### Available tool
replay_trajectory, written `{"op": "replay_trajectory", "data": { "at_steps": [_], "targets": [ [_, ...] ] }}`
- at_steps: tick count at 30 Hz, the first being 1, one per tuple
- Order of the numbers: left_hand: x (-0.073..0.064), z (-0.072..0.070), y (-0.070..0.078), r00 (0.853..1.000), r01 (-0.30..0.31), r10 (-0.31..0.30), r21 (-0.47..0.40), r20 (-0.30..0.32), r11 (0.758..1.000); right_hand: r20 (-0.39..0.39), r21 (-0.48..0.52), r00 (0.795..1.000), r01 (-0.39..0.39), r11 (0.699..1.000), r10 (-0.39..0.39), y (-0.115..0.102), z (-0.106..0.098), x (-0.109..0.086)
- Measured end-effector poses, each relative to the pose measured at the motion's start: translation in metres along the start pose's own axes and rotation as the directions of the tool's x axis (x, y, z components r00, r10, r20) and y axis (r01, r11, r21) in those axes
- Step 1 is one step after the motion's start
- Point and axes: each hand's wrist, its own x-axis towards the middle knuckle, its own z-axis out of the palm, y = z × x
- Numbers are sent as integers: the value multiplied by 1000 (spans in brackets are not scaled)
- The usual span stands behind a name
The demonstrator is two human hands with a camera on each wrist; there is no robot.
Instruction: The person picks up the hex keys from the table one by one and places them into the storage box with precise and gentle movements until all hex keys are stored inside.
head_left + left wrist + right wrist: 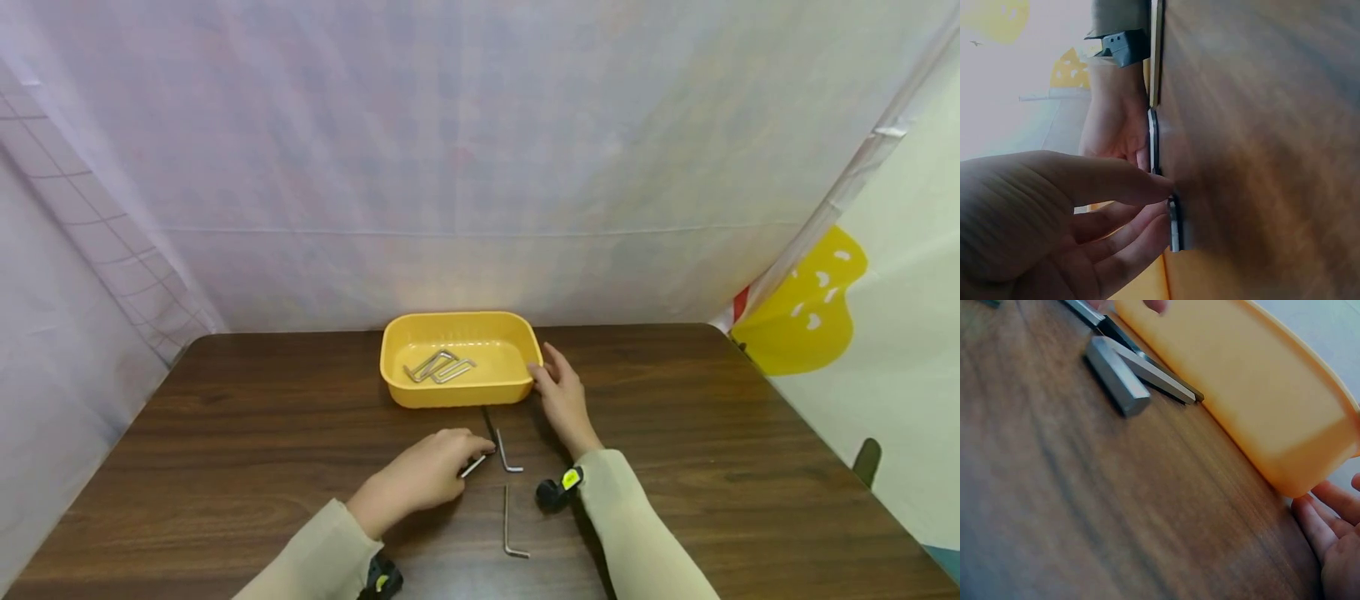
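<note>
Pale cloth (465, 167) behind, wood-grain tabletop (667, 417) below

Thin and softly creased, the cloth hangs just past the far edge. Brown grain runs across the smooth, slightly glossy tabletop. A yellow tray (461, 397), apparently plastic, with rounded corners and a smooth rim, stands at the far edge near the middle, probably set there to stay within easy reach. The right hand (564, 408) is loosely spread, fingers resting against the tray's right end, likely to steady it. The left hand (431, 468) pinches a hex key (472, 466) between thumb and fingertips, a hold that seems to suit a thin rod so close to the wood. The other L-shaped keys are metal too: a loose key (502, 450) lies just beside the left hand, its flat facets plain in the right wrist view; a nearer key (506, 521) lies apart from it; and a few overlapping keys (453, 375) rest on the tray's floor, too tangled to count
</note>
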Motion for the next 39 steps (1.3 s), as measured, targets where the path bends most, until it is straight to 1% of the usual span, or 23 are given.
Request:
{"op": "replay_trajectory", "data": {
  "at_steps": [3, 7, 12, 16, 23, 27, 35, 39],
  "targets": [
    [0, -2, -2, 1000, 12, -12, 2, 27, 1000, -5, -5, 1000, 9, 1000, -9, 8, 0, 4],
    [-1, -5, 0, 998, 33, -34, 13, 53, 999, -11, -21, 1000, 17, 1000, -17, 12, 0, 5],
    [-2, -8, 8, 997, 51, -54, 57, 48, 997, -11, -26, 1000, 19, 999, -19, 11, 1, 5],
    [0, -7, 10, 997, 58, -61, 77, 38, 995, -13, -22, 1000, 16, 1000, -17, 10, 1, 4],
    [4, -5, 12, 994, 84, -93, 145, 58, 986, -14, -17, 999, 29, 999, -29, 11, 1, 5],
    [6, -4, 12, 991, 97, -111, 168, 77, 981, -10, -25, 1000, 16, 1000, -16, 11, 1, 3],
    [11, -4, 11, 987, 126, -140, 156, 83, 980, -5, -33, 1000, 19, 999, -19, 10, 0, 4],
    [11, -2, 7, 987, 147, -154, 132, 49, 980, -6, -32, 1000, 11, 999, -11, 10, 0, 4]
  ]
}}
